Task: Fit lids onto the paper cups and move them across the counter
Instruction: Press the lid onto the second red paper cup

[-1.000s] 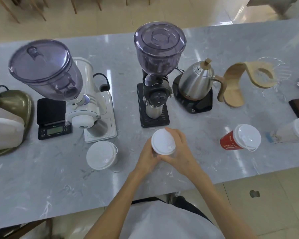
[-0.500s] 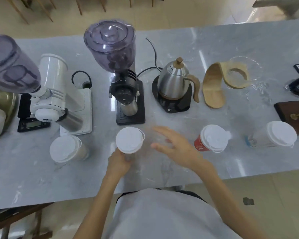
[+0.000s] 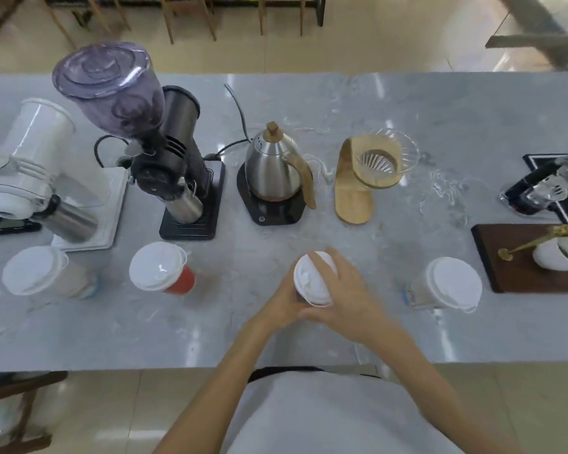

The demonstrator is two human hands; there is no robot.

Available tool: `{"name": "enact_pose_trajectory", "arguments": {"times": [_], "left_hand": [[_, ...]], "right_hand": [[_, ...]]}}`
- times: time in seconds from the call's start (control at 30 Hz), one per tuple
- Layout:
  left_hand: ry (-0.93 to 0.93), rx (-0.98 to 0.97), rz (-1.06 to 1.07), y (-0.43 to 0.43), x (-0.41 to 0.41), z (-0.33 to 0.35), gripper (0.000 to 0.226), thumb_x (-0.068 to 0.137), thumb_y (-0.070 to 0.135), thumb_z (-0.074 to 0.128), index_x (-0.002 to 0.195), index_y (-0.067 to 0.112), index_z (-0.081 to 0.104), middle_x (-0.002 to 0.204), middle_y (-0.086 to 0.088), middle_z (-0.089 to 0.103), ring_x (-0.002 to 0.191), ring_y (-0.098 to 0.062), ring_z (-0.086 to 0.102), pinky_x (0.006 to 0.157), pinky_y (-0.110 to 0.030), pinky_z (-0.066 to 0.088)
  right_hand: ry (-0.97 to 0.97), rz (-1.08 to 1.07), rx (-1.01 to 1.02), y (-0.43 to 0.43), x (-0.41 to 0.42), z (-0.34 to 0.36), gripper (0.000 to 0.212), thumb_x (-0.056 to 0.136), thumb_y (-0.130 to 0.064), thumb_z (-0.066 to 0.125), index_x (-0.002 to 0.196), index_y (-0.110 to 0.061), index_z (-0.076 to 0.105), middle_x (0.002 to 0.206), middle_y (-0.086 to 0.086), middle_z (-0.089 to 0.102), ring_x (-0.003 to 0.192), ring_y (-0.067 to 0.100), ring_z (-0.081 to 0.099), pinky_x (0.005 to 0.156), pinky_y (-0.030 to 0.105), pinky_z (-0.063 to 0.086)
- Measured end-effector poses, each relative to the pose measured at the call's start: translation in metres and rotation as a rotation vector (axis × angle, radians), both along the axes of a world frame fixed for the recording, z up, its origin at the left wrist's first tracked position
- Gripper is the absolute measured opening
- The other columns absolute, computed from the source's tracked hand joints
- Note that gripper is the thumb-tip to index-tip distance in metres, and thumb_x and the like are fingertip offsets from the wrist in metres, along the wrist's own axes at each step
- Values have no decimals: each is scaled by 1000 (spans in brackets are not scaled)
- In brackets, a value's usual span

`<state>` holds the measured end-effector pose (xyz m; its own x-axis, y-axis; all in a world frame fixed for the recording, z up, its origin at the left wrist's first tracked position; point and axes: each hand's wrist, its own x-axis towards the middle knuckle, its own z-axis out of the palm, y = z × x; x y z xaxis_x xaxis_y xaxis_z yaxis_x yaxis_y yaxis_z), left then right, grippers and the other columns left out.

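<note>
Hands [image 3: 351, 299] around lidded cup [image 3: 310, 283]

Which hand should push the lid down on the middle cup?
The right hand, probably: its fingers curl over the lid, while the left hand holds the cup by its side.

A grey marbled desk [image 3: 440, 103] is stretched from left to right and is streaked with pale reflections of light. Beyond its far edge a glossy beige tiled floor [image 3: 374, 50] is seen, with wooden chair legs [image 3: 191, 18] ranged along it. A dark wooden frame [image 3: 17, 385] is glimpsed near left.
</note>
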<state>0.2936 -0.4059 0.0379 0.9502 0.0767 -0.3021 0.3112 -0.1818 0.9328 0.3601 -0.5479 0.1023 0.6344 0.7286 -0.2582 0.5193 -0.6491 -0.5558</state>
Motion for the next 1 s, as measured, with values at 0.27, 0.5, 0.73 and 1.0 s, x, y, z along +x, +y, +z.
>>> {"name": "enact_pose_trajectory", "arguments": {"times": [0.27,0.5,0.73,1.0], "left_hand": [[-15,-107,214,-26,9,-4,73,90,4,71,152,11,32,150,-12,47,138,-23,46,113,-49,41],[-178,-323,367,-8,29,84,87,67,48,85,141,33,42,139,0,55,125,-21,57,91,-31,56],[-117,-1212,288,18,81,193,76,95,67,38,127,4,65,123,-22,67,105,-37,67,79,-49,60],[-228,-1458,165,25,131,323,55,91,40,50,95,-10,74,90,-22,70,72,-32,70,48,-31,58]], "right_hand": [[-105,10,153,-1,20,-6,79,77,-32,79,146,-28,42,148,6,37,117,30,50,96,46,48],[72,173,382,3,97,119,80,65,-47,79,136,-54,42,133,-18,43,118,-3,45,92,22,43],[229,413,418,26,153,262,74,79,-22,82,131,-61,46,125,-33,55,113,-7,58,73,16,57],[-7,538,452,50,185,396,68,82,-30,77,138,-52,46,127,-32,59,113,-7,60,75,10,54]]}}
